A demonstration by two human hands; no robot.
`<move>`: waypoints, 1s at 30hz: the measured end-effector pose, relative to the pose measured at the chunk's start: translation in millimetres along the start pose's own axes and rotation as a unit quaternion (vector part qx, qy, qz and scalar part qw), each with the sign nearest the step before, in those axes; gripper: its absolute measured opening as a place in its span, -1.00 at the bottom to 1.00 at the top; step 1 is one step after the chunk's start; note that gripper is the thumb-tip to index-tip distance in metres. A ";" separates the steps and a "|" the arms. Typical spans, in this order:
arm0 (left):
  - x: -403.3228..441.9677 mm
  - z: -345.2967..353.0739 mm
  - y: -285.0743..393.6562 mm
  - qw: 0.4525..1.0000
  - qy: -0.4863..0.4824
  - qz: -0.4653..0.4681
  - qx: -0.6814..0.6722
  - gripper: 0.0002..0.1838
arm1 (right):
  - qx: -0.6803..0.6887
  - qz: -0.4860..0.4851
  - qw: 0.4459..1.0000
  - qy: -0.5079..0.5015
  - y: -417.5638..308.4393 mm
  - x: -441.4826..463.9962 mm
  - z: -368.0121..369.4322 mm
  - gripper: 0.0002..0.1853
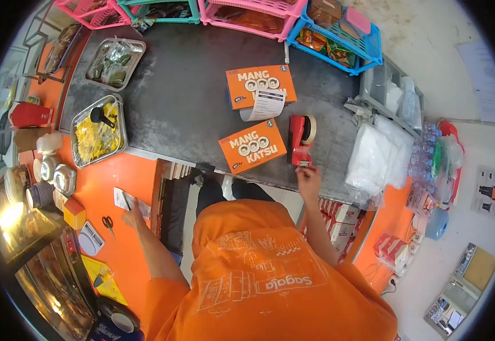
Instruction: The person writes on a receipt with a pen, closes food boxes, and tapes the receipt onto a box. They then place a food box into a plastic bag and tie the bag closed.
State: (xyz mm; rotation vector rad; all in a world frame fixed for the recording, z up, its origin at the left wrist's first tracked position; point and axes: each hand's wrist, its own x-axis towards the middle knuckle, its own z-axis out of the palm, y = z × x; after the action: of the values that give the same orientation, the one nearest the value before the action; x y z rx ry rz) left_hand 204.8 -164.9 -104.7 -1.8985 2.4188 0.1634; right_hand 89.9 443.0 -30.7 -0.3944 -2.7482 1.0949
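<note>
At the left, my left hand (134, 212) is over the orange counter, its fingers closed at the end of a dark pen (125, 200). A white slip of paper (118, 198) lies under the pen. My right hand (308, 181) is at the front end of a red tape dispenser (296, 139), fingers pinched together by its cutter, at the tape end. The tape roll (310, 129) sits on the dispenser. Just left of it is an orange printed box (252, 146). Behind stands a second orange box (241, 85) with a printed receipt (268, 103) on it.
Scissors (108, 225) and a white round-dialled device (91, 238) lie left on the counter. A metal tray (123, 128) holds yellow food and a black scoop (101, 116). Plastic bags (369, 156) are at the right; coloured baskets (338, 48) line the back.
</note>
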 end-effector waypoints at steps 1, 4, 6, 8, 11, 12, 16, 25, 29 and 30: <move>-18.3 -25.6 15.7 0.993 -0.023 -0.013 -0.114 -0.17 | 0.000 0.000 1.000 0.003 7.8 -7.3 3.1 -0.81; -1.9 -27.9 11.9 0.969 -0.030 -0.033 -0.243 -0.31 | -0.009 -0.014 0.999 -0.041 6.4 -4.6 12.2 -0.83; 1.4 -33.6 0.5 0.955 -0.037 -0.040 -0.290 -0.32 | 0.050 0.024 0.994 -0.091 -26.2 -16.1 -2.5 -0.84; 5.8 -38.2 1.6 0.889 0.047 -0.085 -0.448 -0.11 | 0.062 0.009 0.993 -0.100 -36.1 -17.3 -4.6 -0.85; 46.0 -17.8 -32.2 0.949 0.262 0.144 -0.104 0.21 | 0.090 -0.033 0.985 -0.140 -52.1 -21.0 5.8 -0.87; 40.3 -43.0 -23.9 0.960 0.198 0.088 -0.178 0.24 | 0.086 -0.052 0.984 -0.145 -60.6 -20.7 11.3 -0.87; -59.2 -151.1 52.6 0.789 -0.053 -0.070 -0.609 0.08 | 0.186 0.020 0.944 -0.271 -132.3 -11.6 -3.0 -0.86; -242.7 -191.3 168.4 0.641 -0.448 0.471 -0.409 -0.43 | 0.492 -0.027 0.760 -0.424 -223.0 42.0 30.2 -0.73; -283.8 -158.5 177.5 0.575 -0.494 0.508 -0.409 -0.30 | 0.371 0.096 0.809 -0.446 -207.8 67.4 38.1 -0.74; -288.3 -147.4 178.6 0.570 -0.499 0.510 -0.408 -0.30 | 0.311 0.083 0.845 -0.427 -197.1 69.5 42.3 -0.74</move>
State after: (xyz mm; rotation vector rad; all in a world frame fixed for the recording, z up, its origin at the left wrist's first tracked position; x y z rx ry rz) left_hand 102.6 137.1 82.5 0.1831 2.1033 1.9560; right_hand -22.9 298.8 78.6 -0.0297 -2.7274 2.6199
